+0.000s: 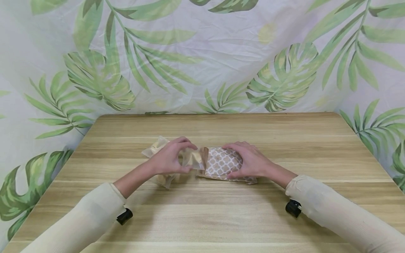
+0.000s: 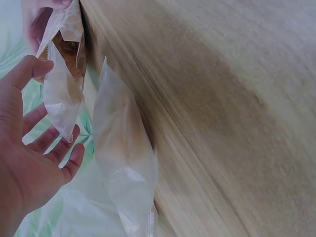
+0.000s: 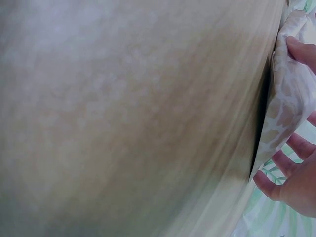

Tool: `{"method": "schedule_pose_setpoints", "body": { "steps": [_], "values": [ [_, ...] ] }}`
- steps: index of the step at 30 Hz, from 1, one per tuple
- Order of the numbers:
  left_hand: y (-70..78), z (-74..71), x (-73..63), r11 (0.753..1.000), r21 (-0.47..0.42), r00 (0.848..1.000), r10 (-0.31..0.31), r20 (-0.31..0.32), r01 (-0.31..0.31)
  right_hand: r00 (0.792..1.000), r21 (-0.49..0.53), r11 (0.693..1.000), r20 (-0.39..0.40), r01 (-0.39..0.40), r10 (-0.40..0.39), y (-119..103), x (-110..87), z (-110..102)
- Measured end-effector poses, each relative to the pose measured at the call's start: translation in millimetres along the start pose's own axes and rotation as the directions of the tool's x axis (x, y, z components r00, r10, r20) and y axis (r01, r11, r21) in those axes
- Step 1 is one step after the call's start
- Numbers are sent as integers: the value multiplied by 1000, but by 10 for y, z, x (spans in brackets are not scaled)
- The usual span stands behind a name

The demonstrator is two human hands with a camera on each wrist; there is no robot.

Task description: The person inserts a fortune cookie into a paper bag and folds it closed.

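Observation:
A patterned paper bag (image 1: 223,162) with white and tan print lies on its side on the table, its brown mouth facing left. My right hand (image 1: 251,160) grips the bag from its closed end, thumb and fingers round it. At the mouth is a small translucent packet (image 1: 194,159) with something pale yellow inside. My left hand (image 1: 171,156) is about this packet, its fingers spread and loosely bent; the thumb (image 2: 42,66) is at the packet's edge. More such packets (image 1: 156,144) lie beneath and behind the left hand, partly hidden. One packet (image 2: 123,153) shows large in the left wrist view.
The wood-grain table (image 1: 202,218) runs back to a hanging cloth (image 1: 221,52) with a green leaf print. Black wrist devices (image 1: 124,216) show under both sleeves.

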State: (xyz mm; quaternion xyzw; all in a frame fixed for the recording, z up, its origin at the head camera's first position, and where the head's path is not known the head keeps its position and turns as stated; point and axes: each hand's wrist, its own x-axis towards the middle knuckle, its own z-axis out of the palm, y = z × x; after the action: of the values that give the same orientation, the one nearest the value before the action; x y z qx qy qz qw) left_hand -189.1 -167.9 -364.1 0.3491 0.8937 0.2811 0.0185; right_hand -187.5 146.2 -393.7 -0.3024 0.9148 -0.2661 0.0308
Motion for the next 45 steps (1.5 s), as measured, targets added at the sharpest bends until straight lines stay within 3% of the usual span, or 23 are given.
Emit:
{"method": "schedule_pose_setpoints", "body": {
  "steps": [10,20,28,40,45],
  "values": [
    [16,41,26,996,81,999,34,-6,-34,1000,5,1000,1,11,-11,-8,8,-11],
    [14,77,47,994,67,997,82,-10,-81,1000,12,1000,2,10,-10,-13,12,-19],
    [44,107,73,996,62,998,65,6,-66,1000,13,1000,3,10,-10,-6,17,-14],
    [51,152,105,983,172,997,57,51,-65,1000,15,1000,8,8,-8,7,11,-4],
    [41,133,82,982,181,996,41,75,-55,1000,18,1000,10,3,-3,6,7,-5]
  ]
}}
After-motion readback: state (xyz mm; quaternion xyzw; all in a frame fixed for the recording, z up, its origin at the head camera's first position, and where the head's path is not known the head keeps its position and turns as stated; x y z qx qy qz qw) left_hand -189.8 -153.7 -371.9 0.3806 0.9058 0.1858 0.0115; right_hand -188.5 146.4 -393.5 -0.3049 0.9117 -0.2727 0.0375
